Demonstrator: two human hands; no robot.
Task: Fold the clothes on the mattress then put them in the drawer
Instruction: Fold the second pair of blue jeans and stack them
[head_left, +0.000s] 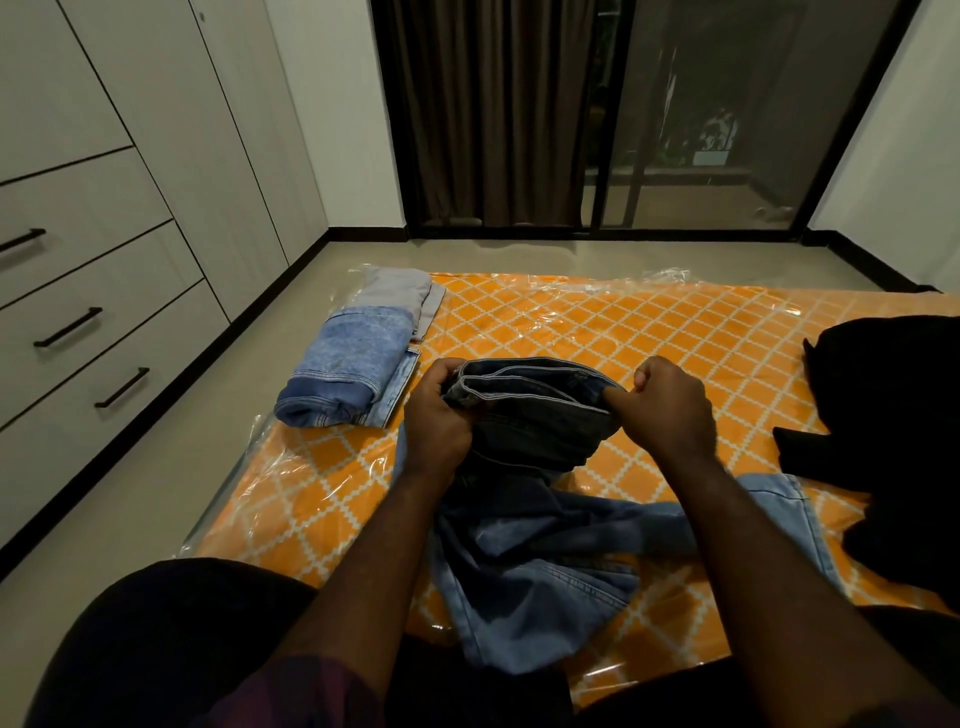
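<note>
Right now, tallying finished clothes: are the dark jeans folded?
Unfolded: the left hand and right hand grip the dark jeans by the waistband; the rest lies crumpled below.

I get one wide-angle view, worn on the head. It looks forward and down from the near edge of the mattress (597, 332), close above it, facing the sliding door (701, 130) beyond the far edge.

- No text, label, brand, number or sign can be read anywhere in the view.
- The dark jeans (535, 421) show only seams and stitching at the waistband; any tag is too small to tell.
- The mattress (597, 332) carries a white diamond pattern under clear plastic wrap, with no legible print.
</note>
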